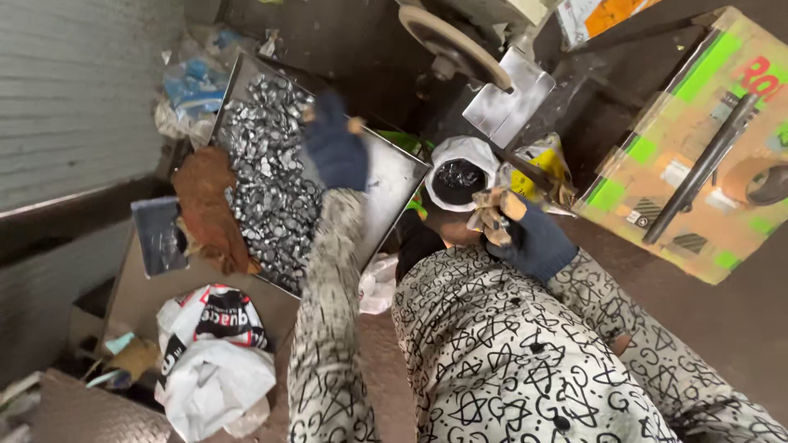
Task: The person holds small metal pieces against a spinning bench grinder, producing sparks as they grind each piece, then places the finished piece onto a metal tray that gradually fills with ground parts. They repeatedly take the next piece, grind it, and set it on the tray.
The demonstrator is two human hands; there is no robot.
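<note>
Tray (394, 176) heaped with metal pieces (271, 189), many unpicked; left hand (336, 148), gloved, reaches over the pile, grip unclear. Right hand (529, 238) pinches a rag (490, 215) beside a white bag (460, 168) holding dark pieces.

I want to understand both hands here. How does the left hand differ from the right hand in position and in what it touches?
The left hand reaches out over the metal tray of shiny metal pieces; the right hand stays near the lap. The left hand seems to hold nothing large; the right hand grips a crumpled tan rag. Both wear dark blue gloves.
</note>
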